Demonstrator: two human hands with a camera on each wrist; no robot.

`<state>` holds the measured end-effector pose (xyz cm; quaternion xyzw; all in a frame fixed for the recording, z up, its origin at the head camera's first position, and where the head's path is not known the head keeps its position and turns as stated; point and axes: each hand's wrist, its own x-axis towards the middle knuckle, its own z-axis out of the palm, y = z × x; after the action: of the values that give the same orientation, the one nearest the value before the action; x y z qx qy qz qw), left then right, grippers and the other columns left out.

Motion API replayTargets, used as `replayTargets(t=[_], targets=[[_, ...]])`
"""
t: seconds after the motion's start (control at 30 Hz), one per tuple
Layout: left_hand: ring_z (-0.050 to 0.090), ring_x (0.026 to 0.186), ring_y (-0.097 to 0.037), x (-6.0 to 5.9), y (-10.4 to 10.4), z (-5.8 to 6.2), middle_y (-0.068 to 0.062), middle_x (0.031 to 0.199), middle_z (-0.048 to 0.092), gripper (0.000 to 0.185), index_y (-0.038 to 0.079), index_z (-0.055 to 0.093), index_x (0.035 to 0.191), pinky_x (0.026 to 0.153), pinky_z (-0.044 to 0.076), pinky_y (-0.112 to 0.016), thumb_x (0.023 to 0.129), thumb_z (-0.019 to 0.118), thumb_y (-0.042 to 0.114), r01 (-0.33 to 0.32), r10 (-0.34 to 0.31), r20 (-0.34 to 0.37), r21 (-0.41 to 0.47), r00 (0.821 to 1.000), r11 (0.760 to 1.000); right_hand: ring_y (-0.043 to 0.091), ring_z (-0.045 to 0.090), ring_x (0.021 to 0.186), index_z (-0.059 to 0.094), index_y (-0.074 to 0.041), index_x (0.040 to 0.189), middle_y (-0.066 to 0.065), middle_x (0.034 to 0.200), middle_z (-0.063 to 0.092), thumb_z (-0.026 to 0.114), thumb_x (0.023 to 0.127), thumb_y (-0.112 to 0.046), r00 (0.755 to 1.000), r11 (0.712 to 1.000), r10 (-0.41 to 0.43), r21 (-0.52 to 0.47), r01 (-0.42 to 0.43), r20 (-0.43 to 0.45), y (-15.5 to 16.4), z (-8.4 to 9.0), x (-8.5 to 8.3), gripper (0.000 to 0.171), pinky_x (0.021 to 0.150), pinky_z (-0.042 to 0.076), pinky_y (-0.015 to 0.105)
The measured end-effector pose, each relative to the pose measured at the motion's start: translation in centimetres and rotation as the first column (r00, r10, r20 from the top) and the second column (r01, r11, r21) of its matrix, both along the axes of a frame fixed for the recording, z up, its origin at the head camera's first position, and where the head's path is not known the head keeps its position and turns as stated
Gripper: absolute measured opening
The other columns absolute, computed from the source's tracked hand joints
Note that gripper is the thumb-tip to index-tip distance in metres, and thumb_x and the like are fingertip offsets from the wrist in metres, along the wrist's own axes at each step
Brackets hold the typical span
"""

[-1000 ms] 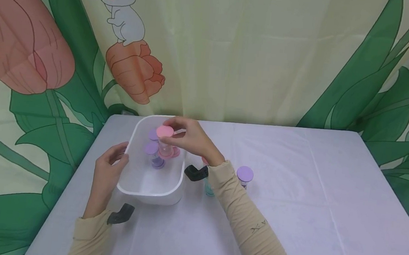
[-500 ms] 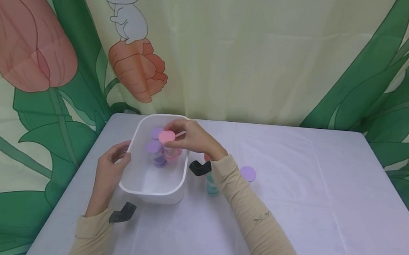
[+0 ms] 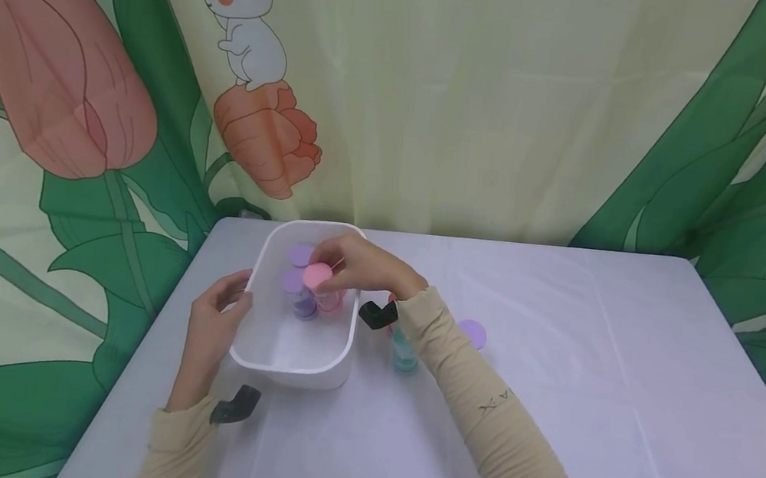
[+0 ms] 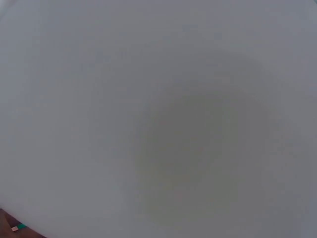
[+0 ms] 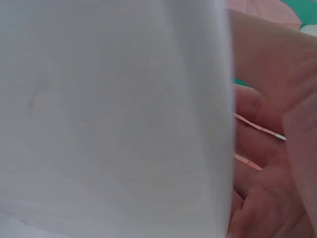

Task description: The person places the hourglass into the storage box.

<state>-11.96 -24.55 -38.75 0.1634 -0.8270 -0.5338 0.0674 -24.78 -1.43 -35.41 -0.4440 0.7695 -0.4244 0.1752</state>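
Note:
In the head view a white plastic bin (image 3: 293,378) stands at the left of the table. My right hand (image 3: 360,264) reaches over its right rim and pinches the pink lid of a small clear jar (image 3: 318,275) inside. Beside that jar stand two purple-lidded jars, the nearer one (image 3: 294,282) and the farther one (image 3: 301,255). My left hand (image 3: 218,315) rests against the bin's left side, thumb and fingertips at the rim. The bin's pale wall (image 4: 158,119) fills the left wrist view. In the right wrist view the bin wall (image 5: 114,119) hides my right fingertips.
Right of the bin, a teal jar (image 3: 404,353) and a purple-lidded jar (image 3: 473,333) stand on the white tablecloth (image 3: 581,412), partly behind my right sleeve (image 3: 479,394). A sliver of a reddish thing (image 3: 392,299) shows by the right wrist. A printed curtain (image 3: 449,122) hangs behind the table.
My right hand has lowered the pink-lidded jar and brought it slightly toward me inside the bin. My left hand stays at the bin's side. The head view has shifted a little.

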Motion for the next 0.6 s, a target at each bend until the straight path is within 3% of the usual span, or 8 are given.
replayTargets(t=[0.33,0.43,0.6], targets=[[0.061,0.115,-0.026,0.09,0.00,-0.17,-0.007,0.136,0.060,0.041,0.019,0.057,0.139,0.080,0.056,-0.028,0.099,0.055,0.025,0.009,-0.009,-0.017,0.001,1.000,1.000,0.012,0.066,0.097,0.069,-0.002,0.114,0.003,0.104,0.071,0.080,0.080,-0.009,0.999,0.996,0.017,0.093,-0.012,-0.052,-0.14,-0.15,-0.13,0.036,0.088,0.052,0.020],[0.061,0.114,-0.026,0.10,0.03,-0.13,-0.007,0.135,0.061,0.040,0.019,0.057,0.139,0.079,0.056,-0.027,0.099,0.055,0.025,0.009,-0.009,-0.023,-0.004,1.000,1.000,0.011,0.064,0.094,0.071,-0.007,0.113,-0.001,0.101,0.071,0.080,0.079,-0.012,0.992,0.989,-0.011,0.146,0.030,-0.129,-0.28,-0.21,0.04,0.036,0.086,0.051,0.019],[0.061,0.114,-0.027,0.06,-0.01,-0.16,-0.007,0.135,0.061,0.040,0.020,0.057,0.139,0.079,0.056,-0.027,0.099,0.055,0.026,0.007,-0.007,-0.022,-0.004,1.000,1.000,0.011,0.060,0.090,0.073,-0.016,0.114,-0.008,0.099,0.069,0.080,0.078,-0.019,0.960,0.962,-0.050,0.244,0.120,-0.276,-0.67,-0.38,0.43,0.037,0.082,0.048,0.024]])
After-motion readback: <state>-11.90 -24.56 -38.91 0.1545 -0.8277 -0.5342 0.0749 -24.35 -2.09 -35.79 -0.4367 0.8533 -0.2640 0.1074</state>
